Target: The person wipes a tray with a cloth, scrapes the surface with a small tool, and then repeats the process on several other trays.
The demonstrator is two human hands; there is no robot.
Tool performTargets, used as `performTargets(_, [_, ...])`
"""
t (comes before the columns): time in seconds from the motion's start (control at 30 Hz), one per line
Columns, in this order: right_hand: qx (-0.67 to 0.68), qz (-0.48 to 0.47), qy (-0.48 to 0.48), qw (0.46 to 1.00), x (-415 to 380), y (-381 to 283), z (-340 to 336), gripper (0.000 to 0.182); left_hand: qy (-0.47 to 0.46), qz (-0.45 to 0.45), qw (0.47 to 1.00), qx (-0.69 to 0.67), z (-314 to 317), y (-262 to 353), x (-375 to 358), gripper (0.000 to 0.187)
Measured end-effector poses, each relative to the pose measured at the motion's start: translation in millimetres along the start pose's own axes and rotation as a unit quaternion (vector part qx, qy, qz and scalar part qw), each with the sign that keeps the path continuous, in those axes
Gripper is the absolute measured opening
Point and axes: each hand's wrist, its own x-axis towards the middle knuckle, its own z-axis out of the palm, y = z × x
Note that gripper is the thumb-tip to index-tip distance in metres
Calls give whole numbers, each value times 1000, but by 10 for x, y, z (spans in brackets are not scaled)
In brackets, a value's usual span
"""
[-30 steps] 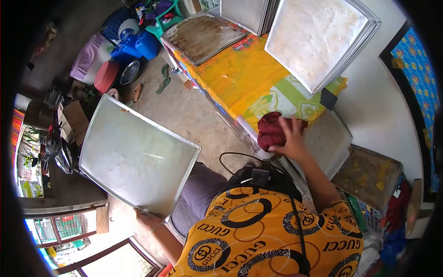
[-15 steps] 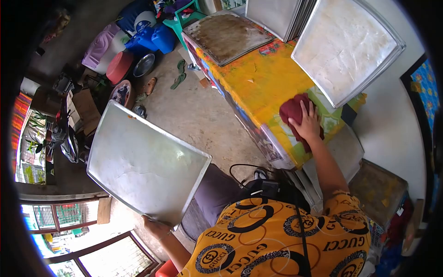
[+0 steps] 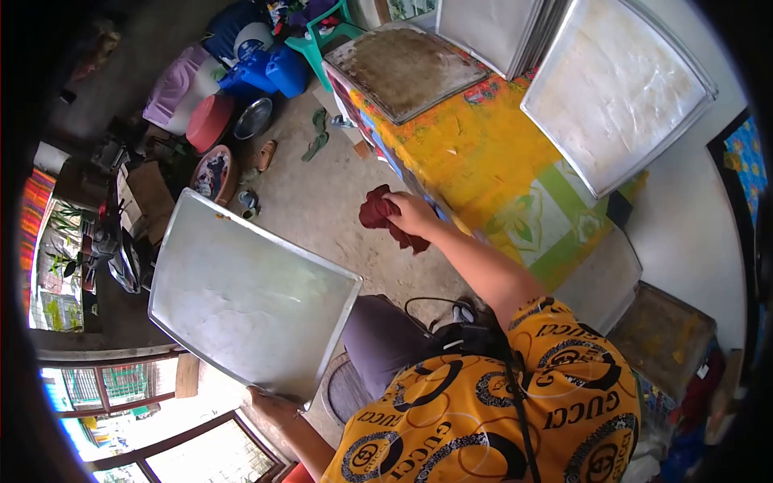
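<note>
Here, right hand (image 3: pixel 412 213) clamped on a dark red cloth (image 3: pixel 385 216), held off the edge of the yellow table (image 3: pixel 475 161), above the floor. Left hand (image 3: pixel 272 402) gripping the bottom edge of a big metal tray (image 3: pixel 245 294), tilted up.

Left hand (image 3: pixel 270 400) mostly hidden under tray (image 3: pixel 250 294); red cloth (image 3: pixel 385 215) partly covered by right hand (image 3: pixel 412 215).
</note>
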Motion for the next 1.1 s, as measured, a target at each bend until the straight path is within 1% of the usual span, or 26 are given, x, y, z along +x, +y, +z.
performTargets(0.07, [64,6,45,997,29,-121,-225,47,5,-2,1000,-9,28,-16,-75,53])
performTargets(0.1, [53,43,62,996,69,-137,-425,45,21,10,1000,0,302,5,-329,51])
performTargets(0.13, [43,82,81,992,142,-110,-657,43,30,13,999,2,279,7,-330,50])
performTargets(0.2, [-17,106,206,973,323,194,-1119,42,44,20,999,8,240,11,-314,50])
performTargets(0.23, [-70,159,214,961,414,336,-1437,44,40,15,999,7,228,10,-297,50])
performTargets(0.27, [-135,259,213,932,531,524,-1705,49,37,11,999,4,212,11,-276,50])
performTargets(0.33, [-208,257,268,905,712,1216,-2039,53,40,-1,999,-13,300,8,-346,50])
performTargets(0.4, [-338,318,223,857,766,1363,-2068,55,51,-18,998,-36,558,28,-538,50])
performTargets(0.43, [-398,346,200,826,822,1405,-2039,56,50,-24,998,-32,570,19,-537,50])
performTargets(0.5, [-401,271,167,859,997,1359,-1766,55,48,-35,998,-16,555,47,-529,51])
performTargets(0.53, [-400,238,150,873,1059,1251,-1560,55,43,-6,999,-8,529,57,-502,51])
performTargets(0.6, [-292,108,121,943,1071,887,-1013,28,28,41,999,8,444,-26,-420,51])
performTargets(0.63, [-96,58,75,991,958,499,-804,22,6,10,1000,-2,405,-16,-378,51])
performTargets(0.67, [-77,7,-55,995,821,80,-749,29,7,5,1000,2,399,-43,-342,51])
performTargets(0.7, [67,-58,-133,987,692,65,-420,34,6,0,1000,7,422,-57,-318,51])
performTargets(0.73, [79,-104,-150,980,654,68,-129,38,4,-2,1000,12,469,-54,-291,51])
performTargets(0.77, [52,-131,-106,984,593,-30,-83,39,-8,4,1000,18,567,-75,-290,49])
performTargets(0.8, [80,-113,-76,987,611,-122,-167,39,-16,11,1000,22,660,-132,-345,48])
performTargets(0.83, [94,-76,-26,992,636,-152,-292,38,-19,17,999,29,695,-151,-393,47])
performTargets(0.87, [111,-34,23,993,663,-153,-445,38,11,18,998,58,680,-135,-413,47])
performTargets(0.9, [74,30,23,997,718,-103,-671,37,38,18,995,89,675,-142,-407,47])
performTargets(0.93, [-18,75,50,996,701,52,-838,38,60,15,990,123,685,-158,-381,47])
performTargets(0.97, [-106,123,68,984,688,211,-1004,39,42,12,991,127,634,-172,-348,47])
performTargets(1.0, [-200,111,105,968,543,474,-1025,42,45,0,992,118,703,-192,-397,47])
performTargets(1.07, [-94,4,112,989,234,629,-1051,44,51,-20,994,98,905,-243,-539,46])
performTargets(1.1, [-109,37,44,992,-1,494,-1116,45,0,-47,996,76,881,-249,-490,48])
